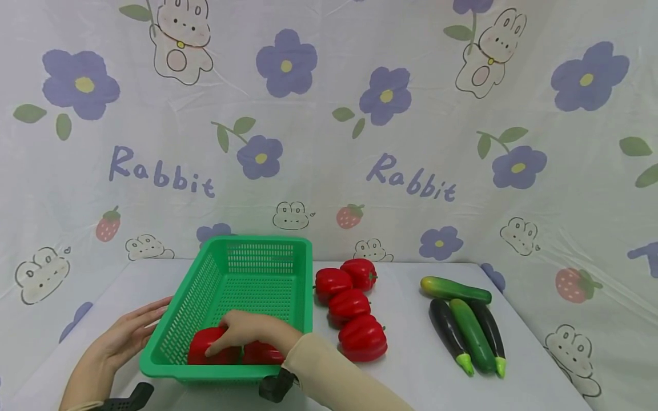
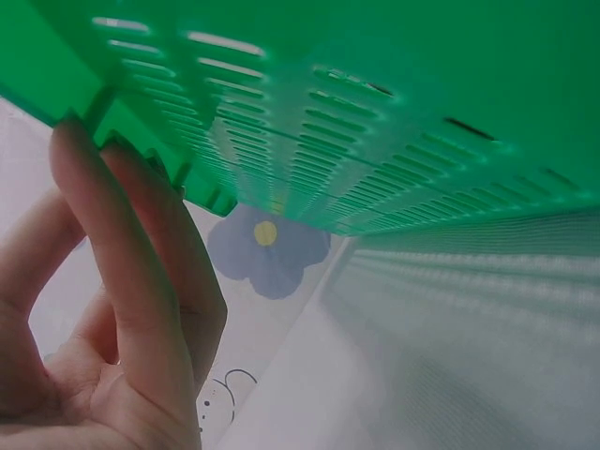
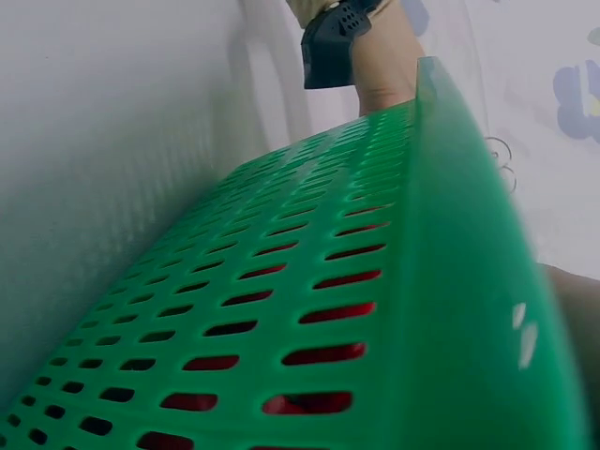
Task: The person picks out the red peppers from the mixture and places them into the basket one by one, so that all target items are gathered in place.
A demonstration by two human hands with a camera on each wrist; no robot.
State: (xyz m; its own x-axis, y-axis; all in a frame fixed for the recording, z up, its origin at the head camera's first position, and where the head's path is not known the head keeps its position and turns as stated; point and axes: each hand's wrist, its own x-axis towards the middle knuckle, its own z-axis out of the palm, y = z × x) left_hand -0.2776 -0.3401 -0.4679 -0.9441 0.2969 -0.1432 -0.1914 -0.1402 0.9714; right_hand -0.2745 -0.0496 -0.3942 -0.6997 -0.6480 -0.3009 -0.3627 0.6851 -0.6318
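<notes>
A green plastic basket (image 1: 307, 297) with slotted walls stands at the left of the table. Inside its near end, my right hand (image 1: 252, 330) grips a red bell pepper (image 1: 201, 342), thumb on the near side. Another red bell pepper (image 1: 263, 355) lies beside it, partly covered by the right wrist. My left hand (image 1: 123, 334) is outside the basket's left wall; its loosely bent fingers (image 2: 122, 253) reach up to the rim in the left wrist view. In the right wrist view the basket wall (image 3: 309, 272) hides the right hand, and red shows through its slots.
Several red bell peppers (image 1: 348, 308) lie just right of the basket. Farther right, two dark eggplants (image 1: 448, 326) and two green cucumbers (image 1: 472, 337) lie grouped together. A patterned cloth (image 1: 329, 142) hangs behind the white table (image 1: 406, 342).
</notes>
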